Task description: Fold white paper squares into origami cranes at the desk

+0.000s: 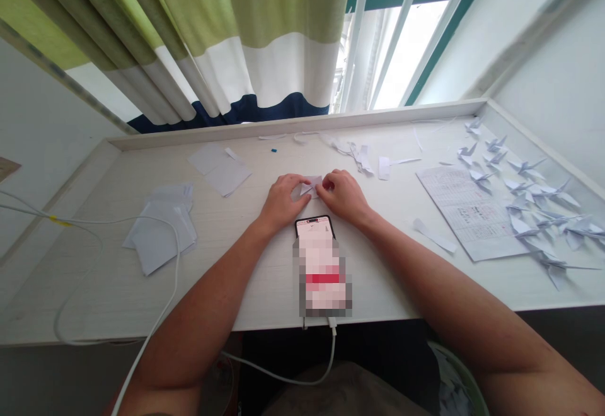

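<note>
Between my two hands, at the middle of the white desk, lies a small piece of folded white paper (311, 184). My left hand (285, 200) grips its left side, thumb and forefinger closing on the edge. On the right side my right hand (344, 193) pinches the same paper, with its other fingers curled. Parts of the paper are hidden under the fingertips. Just below the hands a phone (316, 228) lies face up, its screen lit and partly blurred out, with a charging cable (333, 334) plugged into its lower end.
Several folded paper cranes (524, 189) cover the desk's right side, some on a written sheet (454, 214). Paper stacks (163, 230) and loose sheets (222, 167) lie left. Paper strips (362, 157) sit toward the back. A white cable (177, 246) crosses the left side.
</note>
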`<state>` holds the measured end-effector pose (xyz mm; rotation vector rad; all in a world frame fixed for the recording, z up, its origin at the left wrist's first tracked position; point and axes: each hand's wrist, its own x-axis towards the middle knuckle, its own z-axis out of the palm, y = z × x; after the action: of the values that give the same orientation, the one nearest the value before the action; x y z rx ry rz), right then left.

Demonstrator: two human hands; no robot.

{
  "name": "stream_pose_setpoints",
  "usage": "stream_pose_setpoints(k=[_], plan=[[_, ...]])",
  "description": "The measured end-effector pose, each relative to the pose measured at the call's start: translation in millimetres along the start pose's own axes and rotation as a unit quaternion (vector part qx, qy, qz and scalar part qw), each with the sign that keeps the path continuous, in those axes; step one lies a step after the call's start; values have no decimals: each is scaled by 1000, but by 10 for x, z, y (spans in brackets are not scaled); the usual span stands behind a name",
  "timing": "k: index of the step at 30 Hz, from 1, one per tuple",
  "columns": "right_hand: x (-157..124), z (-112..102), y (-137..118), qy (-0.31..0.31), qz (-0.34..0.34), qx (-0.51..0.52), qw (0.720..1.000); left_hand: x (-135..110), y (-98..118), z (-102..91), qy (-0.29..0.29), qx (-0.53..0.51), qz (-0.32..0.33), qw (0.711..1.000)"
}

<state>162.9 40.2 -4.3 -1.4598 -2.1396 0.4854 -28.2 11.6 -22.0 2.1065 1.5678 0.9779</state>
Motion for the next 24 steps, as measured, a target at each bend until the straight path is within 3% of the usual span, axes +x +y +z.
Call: stream_pose_setpoints(k=[7, 13, 24], plan=[[-14, 10, 45, -10, -49, 30, 998, -8, -28, 28, -4, 32, 9, 999], [-57, -52, 51, -32, -78, -24, 996, -22, -5, -34, -1, 39, 29, 999], [-101, -153, 171, -88, -129, -15, 988, -13, 80, -134, -41, 14, -7, 999]])
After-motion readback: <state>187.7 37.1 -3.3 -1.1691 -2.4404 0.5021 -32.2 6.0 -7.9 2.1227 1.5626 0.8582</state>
